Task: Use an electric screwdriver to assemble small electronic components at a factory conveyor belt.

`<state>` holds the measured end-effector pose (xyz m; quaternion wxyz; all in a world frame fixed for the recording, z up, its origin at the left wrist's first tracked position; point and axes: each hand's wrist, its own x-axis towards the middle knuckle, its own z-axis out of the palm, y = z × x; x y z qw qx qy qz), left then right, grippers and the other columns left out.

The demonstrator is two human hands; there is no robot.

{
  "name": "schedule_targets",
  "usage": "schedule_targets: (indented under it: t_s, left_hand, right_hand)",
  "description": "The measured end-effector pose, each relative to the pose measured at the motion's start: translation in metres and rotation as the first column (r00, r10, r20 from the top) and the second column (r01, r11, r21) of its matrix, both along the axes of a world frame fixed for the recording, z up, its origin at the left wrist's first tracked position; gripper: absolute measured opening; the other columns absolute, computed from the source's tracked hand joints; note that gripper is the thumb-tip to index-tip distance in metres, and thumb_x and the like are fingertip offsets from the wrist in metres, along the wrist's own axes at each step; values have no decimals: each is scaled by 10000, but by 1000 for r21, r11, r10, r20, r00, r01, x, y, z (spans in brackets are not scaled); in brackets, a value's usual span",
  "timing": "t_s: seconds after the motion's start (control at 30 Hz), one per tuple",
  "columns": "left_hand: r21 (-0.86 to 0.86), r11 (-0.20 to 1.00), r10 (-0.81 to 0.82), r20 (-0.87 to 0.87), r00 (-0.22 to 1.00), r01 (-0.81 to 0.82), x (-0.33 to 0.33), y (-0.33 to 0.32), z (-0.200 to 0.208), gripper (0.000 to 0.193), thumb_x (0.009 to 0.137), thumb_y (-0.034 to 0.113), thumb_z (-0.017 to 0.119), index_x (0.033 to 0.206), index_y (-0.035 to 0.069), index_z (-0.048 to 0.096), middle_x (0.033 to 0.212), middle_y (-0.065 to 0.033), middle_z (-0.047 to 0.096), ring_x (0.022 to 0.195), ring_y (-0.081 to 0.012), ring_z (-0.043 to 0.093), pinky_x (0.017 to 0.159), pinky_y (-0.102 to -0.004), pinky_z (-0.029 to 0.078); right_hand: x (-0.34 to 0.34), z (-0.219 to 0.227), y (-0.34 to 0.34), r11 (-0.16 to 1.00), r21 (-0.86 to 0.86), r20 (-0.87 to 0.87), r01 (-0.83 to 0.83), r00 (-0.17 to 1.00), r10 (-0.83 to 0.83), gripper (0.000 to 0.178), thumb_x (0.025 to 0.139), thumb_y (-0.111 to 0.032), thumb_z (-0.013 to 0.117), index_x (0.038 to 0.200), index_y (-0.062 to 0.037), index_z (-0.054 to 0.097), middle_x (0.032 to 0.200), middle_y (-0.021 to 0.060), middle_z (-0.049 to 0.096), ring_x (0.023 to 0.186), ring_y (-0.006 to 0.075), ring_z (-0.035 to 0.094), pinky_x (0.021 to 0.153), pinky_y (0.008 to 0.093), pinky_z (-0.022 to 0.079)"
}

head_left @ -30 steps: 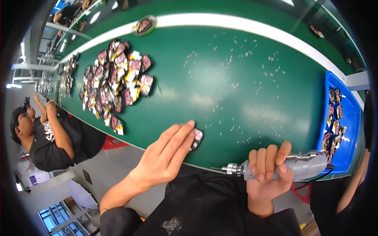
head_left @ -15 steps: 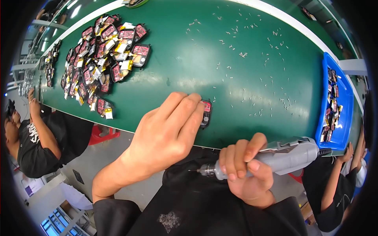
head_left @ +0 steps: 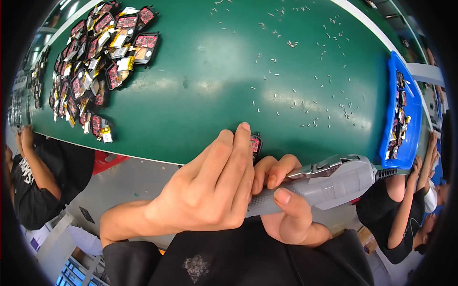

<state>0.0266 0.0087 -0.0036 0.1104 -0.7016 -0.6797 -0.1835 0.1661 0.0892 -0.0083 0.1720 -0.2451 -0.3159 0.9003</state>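
My right hand (head_left: pixel 291 205) is wrapped round a grey electric screwdriver (head_left: pixel 329 186), which lies level with its cord end to the right. My left hand (head_left: pixel 210 186) is closed at the screwdriver's front end, back of the hand toward me, and hides the bit. Its fingertips are mostly out of sight, so I cannot tell what they pinch. Just beyond its fingers, near the table's front edge, a small black casing with a red circuit board (head_left: pixel 256 143) shows in part.
A heap of black casings with red boards and silver battery packs (head_left: pixel 90 62) covers the table's left. Small loose screws (head_left: pixel 292 44) are scattered over the middle and right. A blue bin (head_left: pixel 410 138) with more casings stands at right. Co-workers (head_left: pixel 36 176) sit on both sides.
My left hand has come away from the casing, down to the screwdriver's front end. The screwdriver has moved slightly left and up, its bit now covered. The whole view has shifted.
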Motion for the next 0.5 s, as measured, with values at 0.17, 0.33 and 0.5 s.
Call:
schedule_targets:
  t_s: [0.17, 0.33, 0.5]
  left_hand:
    - [-51, 995, -80, 24, 997, 81, -5, -2, 1, 229, 716, -42, 639, 903, -175, 624, 995, -279, 647, 808, -317, 635, 641, -338, 562]
    - [-136, 990, -31, 42, 999, 37, -2, -12, -2, 248, 705, -54, 658, 932, -156, 644, 1039, -262, 654, 866, -297, 636, 710, -325, 561]
    - [-107, 994, -36, -67, 997, 29, -2, -12, -4, 243, 701, -56, 664, 931, -134, 661, 1050, -236, 668, 876, -275, 643, 734, -300, 555]
  right_hand:
    - [8, 22, 35, 996, 75, -212, 48, 977, -31, 164, 890, -189, 558, 867, -94, 427, 684, 47, 513, 527, 168, 524, 581, 332, 449]
    - [-13, 40, 67, 965, 215, -355, 151, 932, -66, 172, 892, -172, 559, 866, -85, 413, 594, 20, 454, 459, 121, 459, 525, 286, 397]
    - [-33, 36, 80, 938, 299, -428, 175, 903, -32, 153, 899, -188, 534, 894, -94, 413, 601, 10, 431, 450, 110, 417, 544, 274, 361]
